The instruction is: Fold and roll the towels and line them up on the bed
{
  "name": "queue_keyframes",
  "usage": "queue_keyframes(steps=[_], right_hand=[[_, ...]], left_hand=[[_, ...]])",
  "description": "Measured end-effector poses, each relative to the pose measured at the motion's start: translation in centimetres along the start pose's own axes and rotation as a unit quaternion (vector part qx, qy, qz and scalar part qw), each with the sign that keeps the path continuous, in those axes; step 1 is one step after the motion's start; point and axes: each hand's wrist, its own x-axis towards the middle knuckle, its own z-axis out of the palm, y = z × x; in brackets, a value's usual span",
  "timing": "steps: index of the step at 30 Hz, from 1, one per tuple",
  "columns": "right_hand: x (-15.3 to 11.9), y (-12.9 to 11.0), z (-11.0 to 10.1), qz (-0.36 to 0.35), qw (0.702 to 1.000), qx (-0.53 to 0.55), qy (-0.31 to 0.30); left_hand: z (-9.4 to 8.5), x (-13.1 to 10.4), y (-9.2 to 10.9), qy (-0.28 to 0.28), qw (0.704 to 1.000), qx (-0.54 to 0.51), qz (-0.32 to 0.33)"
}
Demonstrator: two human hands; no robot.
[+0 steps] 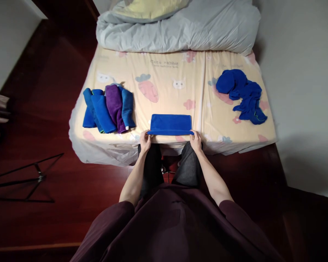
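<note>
A blue towel [171,122] lies flat on the bed in front of me, its near edge turned up into a narrow band. My left hand [145,141] pinches the left end of that band. At the opposite end, my right hand [196,140] grips the corner in the same way, fingers closed. Off to the left sits a group of rolled towels [102,111] in blue, teal and purple, lying side by side and partly overlapping. On the right is a loose, crumpled heap of blue cloths [242,94].
The bed [169,98] has a cream sheet printed with carrots and rabbits. A bunched grey quilt [180,34] and a yellow pillow [153,8] lie at its far end. A black tripod stand [40,178] is on the dark red floor at left; a wall [303,91] rises at right.
</note>
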Motion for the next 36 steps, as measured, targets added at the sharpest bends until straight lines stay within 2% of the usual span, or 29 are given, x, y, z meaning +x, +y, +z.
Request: queue_keyframes(steps=[5,17,26,36], right_hand=[[0.2,0.7,0.4,0.031,0.999,0.018,0.016],[0.4,0.9,0.5,0.062,0.997,0.042,0.035],[0.6,1.3,0.8,0.054,0.997,0.046,0.026],[0.8,1.9,1.3,0.073,0.996,0.031,0.028]], left_hand=[[0.4,0.1,-0.2,-0.001,1.0,-0.009,-0.029],[0.5,0.3,-0.6,0.025,0.998,-0.046,-0.027],[0.7,0.1,-0.1,0.054,0.998,-0.019,-0.025],[0.7,0.1,-0.2,0.054,0.998,0.017,-0.02]])
